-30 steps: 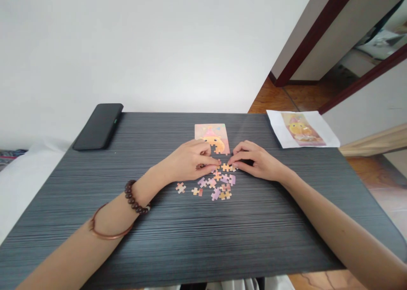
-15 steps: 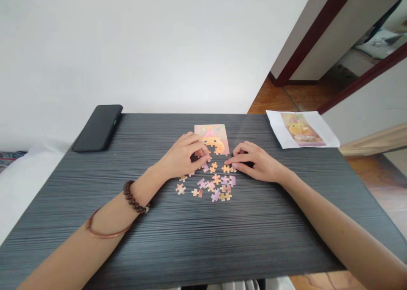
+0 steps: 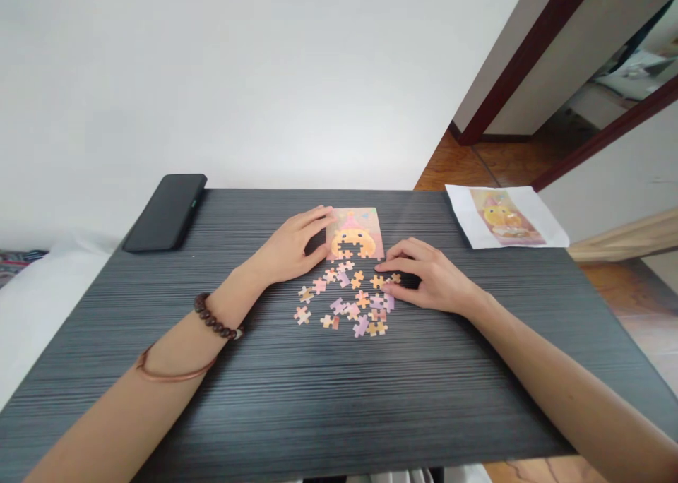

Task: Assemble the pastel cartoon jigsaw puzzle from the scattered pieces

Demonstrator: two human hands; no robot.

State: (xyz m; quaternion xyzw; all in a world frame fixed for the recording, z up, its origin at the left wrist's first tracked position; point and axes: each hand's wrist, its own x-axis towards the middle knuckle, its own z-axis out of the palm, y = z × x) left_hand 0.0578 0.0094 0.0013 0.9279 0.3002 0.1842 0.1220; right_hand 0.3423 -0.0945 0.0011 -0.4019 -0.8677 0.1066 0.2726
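A partly joined jigsaw puzzle [image 3: 354,222] with a yellow face and a pink hat lies flat on the dark table, with a gap below the eyes. My left hand [image 3: 291,246] rests at its left edge, fingers apart, fingertips touching the border. Several loose puzzle pieces [image 3: 352,311] in pink, purple and orange lie scattered in front of it. My right hand [image 3: 426,275] is to the right of these, thumb and forefinger apart near an orange puzzle piece [image 3: 378,282]. Nothing shows held in either hand.
A black phone-like slab [image 3: 165,212] lies at the table's back left. At the back right, a white sheet [image 3: 548,218] carries a printed picture of the same yellow figure. The dark wood-grain table [image 3: 296,398] meets a white wall [image 3: 238,80] behind.
My left hand has moved away from the loose pieces, up and left to the puzzle's left edge, and its fingers have spread. My right thumb has shifted slightly down, away from the forefinger.
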